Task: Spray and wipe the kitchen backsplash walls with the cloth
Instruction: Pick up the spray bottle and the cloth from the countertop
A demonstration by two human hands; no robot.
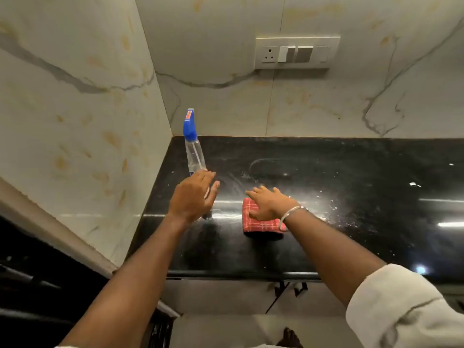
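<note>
A clear spray bottle [194, 149] with a blue trigger head stands upright on the black countertop [326, 177] near the left corner. My left hand [193, 197] is just in front of its base, fingers spread, touching or nearly touching it. A folded red checked cloth [261, 226] lies flat on the counter. My right hand [270, 203] rests on top of it, palm down, fingers apart. The marble backsplash covers the back wall [238, 101] and the left wall [75, 121].
A switch and socket panel [297, 52] is mounted on the back wall above the counter. White specks and smear marks dot the countertop's right half. Cabinet handles [288, 290] show below the counter's front edge. A dark opening lies at the lower left.
</note>
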